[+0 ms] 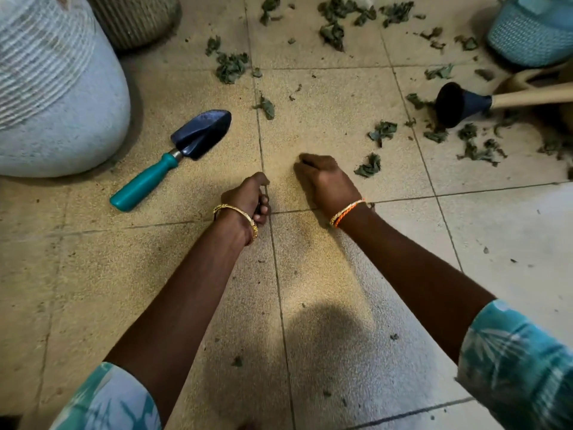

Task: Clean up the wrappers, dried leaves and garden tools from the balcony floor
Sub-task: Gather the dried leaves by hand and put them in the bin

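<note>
From the head camera, looking down at the tiled balcony floor [310,274], both bare forearms reach forward and the two hands sit close together near the middle of the picture. The left hand [251,200] is curled into a fist with its fingers folded under; something dark shows between the fingers, but whether it holds anything cannot be told. The right hand [325,181] is also bunched, knuckles up and fingertips drawn together down at the tile, and what, if anything, they pinch is hidden beneath the hand. A gold bangle [238,215] circles the left wrist, and an orange and gold band [345,212] circles the right. Just to the right of the right hand lies one dried leaf [369,166], near but apart from the fingers; more scattered dried leaves [335,29] lie ahead of both hands and off to the right. To the left of the left hand, well apart from it, a trowel [173,156] with a teal handle and dark blue blade lies flat, its blade pointing away from the person. Beyond the trowel, further left, stands a large pale blue pot [52,97], with a ribbed brown pot [139,17] behind it. Far to the right of the right hand, a dark funnel-shaped spout [459,103] on a tan tube lies among leaves, and a turquoise woven basket [530,35] stands ahead of it. Patterned blue sleeves [514,361] cover both upper forearms.
</note>
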Available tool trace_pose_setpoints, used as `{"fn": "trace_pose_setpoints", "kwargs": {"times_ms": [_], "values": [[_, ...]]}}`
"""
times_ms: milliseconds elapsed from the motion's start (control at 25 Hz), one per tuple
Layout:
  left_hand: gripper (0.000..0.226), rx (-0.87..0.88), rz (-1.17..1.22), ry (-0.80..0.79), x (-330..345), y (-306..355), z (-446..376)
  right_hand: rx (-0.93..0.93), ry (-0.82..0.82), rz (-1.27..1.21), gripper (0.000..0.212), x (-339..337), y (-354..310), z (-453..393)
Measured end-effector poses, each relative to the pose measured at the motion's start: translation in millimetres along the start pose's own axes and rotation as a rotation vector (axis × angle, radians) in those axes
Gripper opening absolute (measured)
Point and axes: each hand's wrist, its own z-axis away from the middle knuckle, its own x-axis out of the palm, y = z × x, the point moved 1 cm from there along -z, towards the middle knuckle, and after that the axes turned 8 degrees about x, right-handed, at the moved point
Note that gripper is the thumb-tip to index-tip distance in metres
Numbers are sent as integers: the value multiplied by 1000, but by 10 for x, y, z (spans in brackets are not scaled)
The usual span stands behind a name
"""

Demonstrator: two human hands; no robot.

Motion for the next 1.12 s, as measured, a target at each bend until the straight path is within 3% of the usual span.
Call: {"fn": "trace_pose_setpoints", "kwargs": {"times_ms": [120,360,480,600,720,880,920,1000,1120], "values": [[30,15,-55,-30,156,81,-62,-29,57,-41,13,-144,42,36],[43,-110,-229,-271,590,351,103,598,45,-749,17,-806,100,120],[49,-124,-359,-438,916,707,322,673,10,-876,24,-1225,17,0],[52,-72,-495,-511,1226,1055,565,722,127,-919,33,-1632,-33,-121],[46,-37,-502,-541,1453,1306,759,723,210,-774,31,-1971,-81,-191],[35,35,-479,-487,1638,1522,710,809,198,-708,7,-2231,176,-232],[33,29,-495,-480,1652,1533,647,814,130,-670,6,-2184,285,-193],[27,-10,-509,-496,1655,1524,486,716,-147,-383,28,-1870,451,-48],[30,-68,-554,-523,1574,1442,221,480,-477,-60,82,-1175,543,178]]}}
